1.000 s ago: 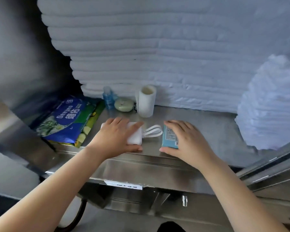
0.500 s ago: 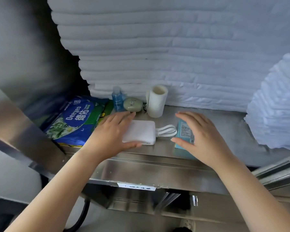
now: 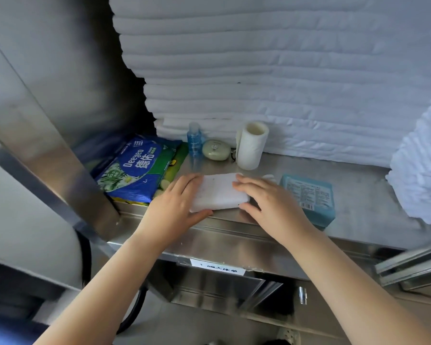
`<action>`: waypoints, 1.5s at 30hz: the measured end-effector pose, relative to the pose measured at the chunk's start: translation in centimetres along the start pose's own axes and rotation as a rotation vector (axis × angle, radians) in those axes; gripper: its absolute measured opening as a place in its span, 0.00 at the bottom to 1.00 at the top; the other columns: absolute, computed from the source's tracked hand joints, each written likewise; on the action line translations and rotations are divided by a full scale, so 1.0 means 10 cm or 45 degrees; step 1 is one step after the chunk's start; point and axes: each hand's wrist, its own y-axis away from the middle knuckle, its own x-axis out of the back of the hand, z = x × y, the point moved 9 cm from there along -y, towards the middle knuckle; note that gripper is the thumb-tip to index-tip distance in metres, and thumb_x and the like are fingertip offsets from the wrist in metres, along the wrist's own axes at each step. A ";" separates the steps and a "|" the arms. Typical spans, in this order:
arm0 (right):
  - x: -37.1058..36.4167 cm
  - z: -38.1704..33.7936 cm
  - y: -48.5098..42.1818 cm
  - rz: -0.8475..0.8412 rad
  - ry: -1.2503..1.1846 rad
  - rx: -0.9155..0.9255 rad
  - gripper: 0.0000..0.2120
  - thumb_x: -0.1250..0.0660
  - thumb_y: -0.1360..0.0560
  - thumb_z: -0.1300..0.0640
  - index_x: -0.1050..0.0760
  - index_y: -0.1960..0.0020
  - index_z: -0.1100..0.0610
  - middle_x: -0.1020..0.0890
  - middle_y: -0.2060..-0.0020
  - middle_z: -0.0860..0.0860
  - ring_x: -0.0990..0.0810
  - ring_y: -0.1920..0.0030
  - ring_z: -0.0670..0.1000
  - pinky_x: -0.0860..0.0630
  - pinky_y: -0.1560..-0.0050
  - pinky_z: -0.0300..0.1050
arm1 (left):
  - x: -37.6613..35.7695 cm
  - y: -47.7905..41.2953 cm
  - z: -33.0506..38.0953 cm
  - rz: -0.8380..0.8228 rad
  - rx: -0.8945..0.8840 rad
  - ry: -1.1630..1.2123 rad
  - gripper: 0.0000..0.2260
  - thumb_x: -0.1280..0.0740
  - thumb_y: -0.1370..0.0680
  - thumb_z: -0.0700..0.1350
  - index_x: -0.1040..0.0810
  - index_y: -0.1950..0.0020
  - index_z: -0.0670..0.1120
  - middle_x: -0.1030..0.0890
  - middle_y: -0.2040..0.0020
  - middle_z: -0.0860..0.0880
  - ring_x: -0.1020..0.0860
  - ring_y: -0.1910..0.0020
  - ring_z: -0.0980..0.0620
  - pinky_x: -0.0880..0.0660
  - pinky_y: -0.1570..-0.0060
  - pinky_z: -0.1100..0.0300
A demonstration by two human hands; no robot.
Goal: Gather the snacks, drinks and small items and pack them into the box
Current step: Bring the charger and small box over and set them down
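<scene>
Left hand: our left hand point(image 3: 177, 205) clasps the left end of the power bank point(image 3: 219, 192), with fingers across its top and the thumb along its near edge.
Right hand: our right hand point(image 3: 269, 207) holds the right end the same way, fingers on top and thumb at the near corner.
Power bank: a white, rounded slab, it lies flat between both our hands on the steel shelf point(image 3: 363, 195), close to the front lip. Its looped white cord point(image 3: 268, 176) peeks out behind our right fingers.
Right side: a teal packet point(image 3: 309, 197) with printed text and a barcode lies flat just beside our right hand, not touching it.
Left side: a blue wipes pack point(image 3: 135, 170) lies just beside our left hand, on top of a green pack.
Behind: a small blue bottle point(image 3: 194, 143), a pale green oval case point(image 3: 215, 150) and an upright paper roll point(image 3: 251, 145) stand in a row against the stacked white linen point(image 3: 284, 70).
Room: we see bare steel between the teal packet and a white folded pile point(image 3: 423, 170) at the far right. The shelf's front lip runs under our wrists.
</scene>
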 end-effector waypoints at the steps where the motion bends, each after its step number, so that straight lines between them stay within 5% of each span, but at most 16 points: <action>1: 0.00 0.01 -0.01 -0.010 -0.014 -0.005 0.20 0.30 0.27 0.58 0.25 0.36 0.52 0.27 0.33 0.43 0.27 0.37 0.48 0.34 0.38 0.39 | 0.02 0.05 -0.01 0.030 -0.005 0.018 0.30 0.26 0.32 0.54 0.28 0.35 0.39 0.25 0.39 0.44 0.23 0.43 0.44 0.23 0.53 0.54; 8: 0.00 0.04 -0.02 -0.043 -0.013 -0.040 0.21 0.29 0.28 0.59 0.25 0.36 0.50 0.28 0.33 0.38 0.26 0.38 0.45 0.30 0.44 0.38 | 0.04 0.22 -0.11 0.072 0.074 0.249 0.33 0.24 0.33 0.52 0.32 0.33 0.42 0.27 0.37 0.47 0.29 0.41 0.53 0.35 0.48 0.70; 16: 0.00 0.01 0.03 -0.029 0.025 -0.035 0.25 0.25 0.32 0.53 0.26 0.36 0.50 0.28 0.34 0.39 0.27 0.38 0.44 0.38 0.49 0.32 | 0.07 0.22 -0.07 0.098 -0.019 0.211 0.27 0.23 0.34 0.47 0.27 0.40 0.39 0.25 0.40 0.44 0.22 0.45 0.46 0.25 0.55 0.59; 21: 0.01 0.01 0.05 -0.005 0.032 -0.020 0.24 0.24 0.33 0.52 0.24 0.39 0.52 0.24 0.37 0.43 0.24 0.42 0.50 0.32 0.46 0.40 | 0.08 0.24 -0.02 0.073 -0.098 0.162 0.23 0.23 0.33 0.47 0.24 0.43 0.40 0.23 0.41 0.43 0.21 0.46 0.44 0.22 0.60 0.55; 26: 0.05 0.01 0.08 0.033 0.050 0.017 0.22 0.25 0.32 0.53 0.23 0.39 0.53 0.21 0.40 0.46 0.22 0.44 0.55 0.27 0.45 0.49 | 0.14 0.29 0.21 0.196 -0.404 -0.021 0.12 0.28 0.27 0.45 0.20 0.47 0.39 0.20 0.45 0.43 0.22 0.44 0.44 0.24 0.47 0.52; 29: 0.08 -0.04 0.05 0.042 0.069 0.089 0.20 0.26 0.30 0.54 0.23 0.39 0.55 0.21 0.40 0.48 0.22 0.45 0.56 0.28 0.44 0.50 | 0.13 0.34 0.25 0.240 -0.536 -0.080 0.12 0.29 0.26 0.40 0.21 0.43 0.42 0.21 0.44 0.44 0.21 0.46 0.44 0.23 0.50 0.53; 32: 0.15 -0.03 0.01 0.048 0.041 0.099 0.17 0.30 0.27 0.52 0.23 0.39 0.54 0.19 0.45 0.49 0.22 0.47 0.54 0.30 0.45 0.46 | 0.18 0.30 0.17 0.290 -0.481 -0.038 0.20 0.28 0.28 0.37 0.28 0.38 0.46 0.27 0.40 0.46 0.24 0.49 0.46 0.23 0.58 0.55; 36: 0.23 0.00 -0.04 0.082 -0.020 0.053 0.14 0.35 0.24 0.51 0.24 0.40 0.53 0.19 0.57 0.51 0.22 0.55 0.55 0.32 0.53 0.45 | 0.26 0.17 0.09 0.303 -0.340 0.070 0.14 0.37 0.22 0.42 0.28 0.36 0.48 0.23 0.41 0.45 0.23 0.52 0.46 0.23 0.65 0.55; 39: 0.26 -0.04 -0.08 0.137 -0.012 0.060 0.12 0.36 0.22 0.54 0.26 0.40 0.55 0.20 0.60 0.52 0.23 0.60 0.56 0.34 0.59 0.44 | 0.21 0.02 0.02 0.208 -0.174 0.127 0.19 0.32 0.25 0.35 0.25 0.35 0.45 0.24 0.39 0.44 0.22 0.51 0.42 0.22 0.66 0.51; 42: 0.26 -0.03 -0.13 0.177 0.016 0.032 0.13 0.38 0.22 0.54 0.26 0.38 0.54 0.21 0.49 0.52 0.21 0.57 0.57 0.28 0.60 0.47 | 0.24 -0.10 0.01 0.215 -0.068 0.139 0.19 0.32 0.25 0.35 0.26 0.34 0.43 0.25 0.39 0.43 0.22 0.49 0.41 0.22 0.60 0.49; 45: 0.22 -0.06 -0.14 0.201 0.085 0.043 0.18 0.35 0.23 0.59 0.28 0.34 0.56 0.24 0.42 0.54 0.21 0.53 0.59 0.24 0.56 0.51 | 0.15 -0.16 0.05 0.116 -0.072 -0.005 0.28 0.30 0.26 0.47 0.33 0.28 0.41 0.27 0.35 0.42 0.26 0.40 0.41 0.27 0.43 0.47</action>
